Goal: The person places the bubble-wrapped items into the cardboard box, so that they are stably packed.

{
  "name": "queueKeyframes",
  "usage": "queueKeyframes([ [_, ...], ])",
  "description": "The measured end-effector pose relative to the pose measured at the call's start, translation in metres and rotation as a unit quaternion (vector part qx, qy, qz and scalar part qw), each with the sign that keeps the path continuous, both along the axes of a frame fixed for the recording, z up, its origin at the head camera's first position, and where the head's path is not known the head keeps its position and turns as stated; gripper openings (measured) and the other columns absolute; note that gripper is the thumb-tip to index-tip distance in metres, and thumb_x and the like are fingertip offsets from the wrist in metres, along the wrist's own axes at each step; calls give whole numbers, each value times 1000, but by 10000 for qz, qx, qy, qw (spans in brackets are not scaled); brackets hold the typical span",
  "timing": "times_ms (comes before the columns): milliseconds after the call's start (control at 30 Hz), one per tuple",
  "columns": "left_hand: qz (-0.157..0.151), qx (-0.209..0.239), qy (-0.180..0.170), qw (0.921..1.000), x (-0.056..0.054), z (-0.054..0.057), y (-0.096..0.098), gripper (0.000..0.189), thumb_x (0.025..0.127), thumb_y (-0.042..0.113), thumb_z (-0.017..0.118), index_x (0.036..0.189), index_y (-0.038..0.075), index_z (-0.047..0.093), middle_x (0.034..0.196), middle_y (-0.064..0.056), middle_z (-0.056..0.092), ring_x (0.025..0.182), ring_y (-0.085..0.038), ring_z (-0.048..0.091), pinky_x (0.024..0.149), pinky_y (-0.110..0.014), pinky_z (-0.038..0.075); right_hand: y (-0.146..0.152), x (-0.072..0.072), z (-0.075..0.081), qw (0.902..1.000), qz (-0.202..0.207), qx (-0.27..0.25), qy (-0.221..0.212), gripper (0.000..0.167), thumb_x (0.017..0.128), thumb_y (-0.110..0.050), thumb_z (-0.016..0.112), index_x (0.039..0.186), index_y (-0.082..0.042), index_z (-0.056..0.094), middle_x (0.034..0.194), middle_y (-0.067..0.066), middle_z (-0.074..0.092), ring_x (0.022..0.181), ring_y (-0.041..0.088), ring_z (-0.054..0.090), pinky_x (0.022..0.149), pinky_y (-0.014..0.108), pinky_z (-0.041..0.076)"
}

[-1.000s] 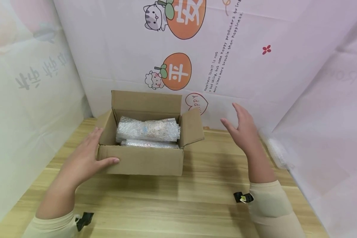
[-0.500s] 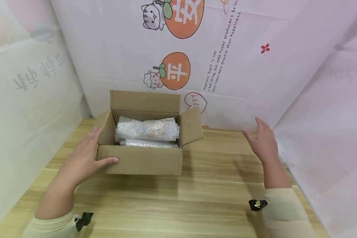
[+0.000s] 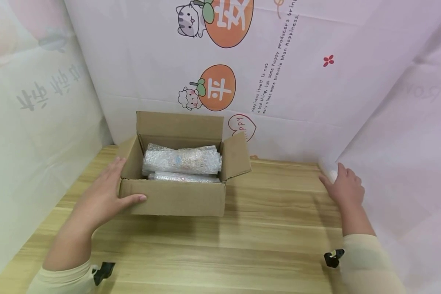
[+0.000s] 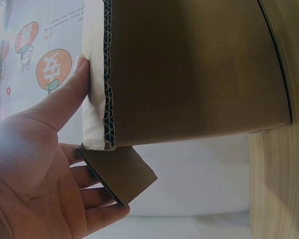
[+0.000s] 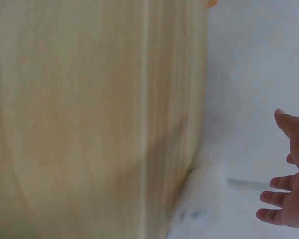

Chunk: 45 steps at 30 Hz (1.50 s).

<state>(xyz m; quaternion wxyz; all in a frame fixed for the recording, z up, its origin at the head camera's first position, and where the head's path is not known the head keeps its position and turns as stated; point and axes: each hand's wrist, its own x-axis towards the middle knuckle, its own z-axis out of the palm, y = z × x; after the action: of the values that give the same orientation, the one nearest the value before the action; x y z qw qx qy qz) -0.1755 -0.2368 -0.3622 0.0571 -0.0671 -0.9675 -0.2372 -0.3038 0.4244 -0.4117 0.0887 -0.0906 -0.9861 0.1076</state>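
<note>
An open cardboard box [image 3: 176,200] stands left of the middle in the head view, its flaps folded outward. Inside lie bubble-wrapped packages [image 3: 183,160], one stacked above another. My left hand [image 3: 99,198] grips the box's near left corner; in the left wrist view the thumb [image 4: 70,97] lies along one flap and the fingers pass behind a smaller flap [image 4: 120,174]. On the far right, my right hand [image 3: 347,190] reaches out with spread fingers, holding nothing. Just beyond its thumb shows a whitish clear wrapped thing [image 3: 331,175], mostly hidden by the hand and blurred in the right wrist view.
The box rests on a wood-grain tabletop [image 3: 242,245]. White printed cloth [image 3: 286,134] hangs behind it, with more cloth walls [image 3: 408,175] close along the left and right sides.
My right hand has moved right and toward the table's right edge, now overlapping the clear wrapped thing there. The left hand and box stay in place.
</note>
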Motion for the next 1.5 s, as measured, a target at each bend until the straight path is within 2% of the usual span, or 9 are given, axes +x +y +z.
queueKeyframes([
  [267, 38, -1, -6, 10000, 1, 1, -1, 125, 74, 78, 62, 159, 13, -4, 165, -16, -5, 148, -48, 7, 112, -72, 16, 25, -3, -19, 9982, -232, 135, -527, 110, 89, -79, 30, 153, 6, 3, 140, 46, 19, 121, 66, 23, 87, 76, 33],
  [533, 41, -25, 0, 10000, 1, 2, -1, 125, 74, 78, 62, 159, 13, -4, 165, -15, -5, 148, -47, 7, 112, -72, 16, 46, -4, -35, 9942, -300, 249, -1000, 112, 90, -75, 38, 152, 10, 0, 137, 51, 15, 118, 70, 22, 88, 78, 32],
  [633, 38, -17, 22, 10000, 1, 2, -1, 125, 74, 77, 62, 159, 12, -4, 165, -15, -5, 148, -47, 7, 112, -71, 16, 50, -4, -37, 9934, -286, 192, -1097, 108, 92, -69, 44, 150, 12, 2, 133, 52, 18, 116, 71, 23, 88, 78, 33],
  [767, 14, -41, 48, 10000, 0, 1, 0, 125, 74, 78, 62, 159, 11, -3, 165, -15, -5, 148, -47, 7, 113, -71, 16, 55, -2, -39, 9917, -291, 49, -1251, 93, 97, -50, 48, 149, 14, 3, 130, 53, 24, 113, 69, 29, 88, 75, 37],
  [867, -3, -52, 38, 10000, 0, 1, 0, 125, 74, 78, 62, 159, 12, -3, 165, -15, -5, 149, -46, 6, 113, -71, 16, 59, 2, -42, 9913, -326, -79, -1271, 85, 99, -42, 47, 150, 12, 5, 130, 50, 27, 112, 67, 32, 86, 73, 39],
  [1033, -3, -41, 16, 10000, -1, 1, -1, 125, 74, 78, 62, 159, 11, -3, 165, -16, -5, 149, -46, 6, 113, -71, 15, 61, 2, -47, 9924, -292, -198, -1178, 78, 99, -40, 47, 148, 10, 13, 128, 47, 30, 110, 65, 36, 80, 70, 42],
  [1233, 8, -38, 27, 10000, -1, 1, 0, 126, 74, 78, 62, 159, 11, -3, 165, -16, -4, 148, -47, 7, 113, -70, 16, 56, 2, -48, 9919, -371, -275, -1181, 68, 100, -32, 43, 146, 11, 16, 125, 47, 30, 109, 64, 37, 78, 69, 44],
  [1500, 44, -50, -13, 10000, 0, 0, -1, 126, 74, 78, 62, 158, 11, -3, 165, -15, -5, 148, -47, 7, 114, -70, 16, 53, 0, -48, 9913, -370, -283, -1232, 65, 102, -29, 40, 147, 11, 15, 124, 47, 30, 110, 64, 39, 77, 67, 45],
])
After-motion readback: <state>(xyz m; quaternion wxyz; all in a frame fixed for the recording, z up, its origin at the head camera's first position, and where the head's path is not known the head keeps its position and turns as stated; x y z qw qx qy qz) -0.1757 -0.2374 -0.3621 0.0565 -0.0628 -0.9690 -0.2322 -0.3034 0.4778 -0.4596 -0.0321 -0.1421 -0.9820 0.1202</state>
